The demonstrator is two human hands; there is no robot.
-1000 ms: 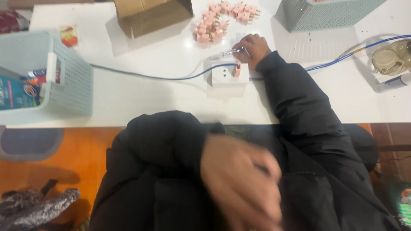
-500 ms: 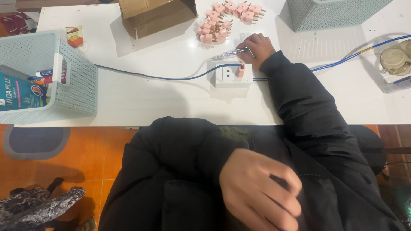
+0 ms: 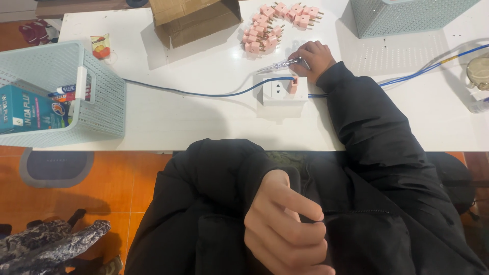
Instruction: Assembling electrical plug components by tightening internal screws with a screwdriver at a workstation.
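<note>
Right hand (image 3: 313, 58) is pinching a screwdriver (image 3: 280, 64) just above the white socket (image 3: 284, 91) with its pink plug (image 3: 293, 87). Left hand (image 3: 285, 231) sits in the lap, fingers curled loosely together, holding nothing I can see.

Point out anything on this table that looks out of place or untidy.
The pink plugs lie in a loose, jumbled heap by the cardboard box, which lies tipped on its side. Otherwise nothing looks spilled or damaged: the right hand holds a screwdriver beside the white socket block.
</note>
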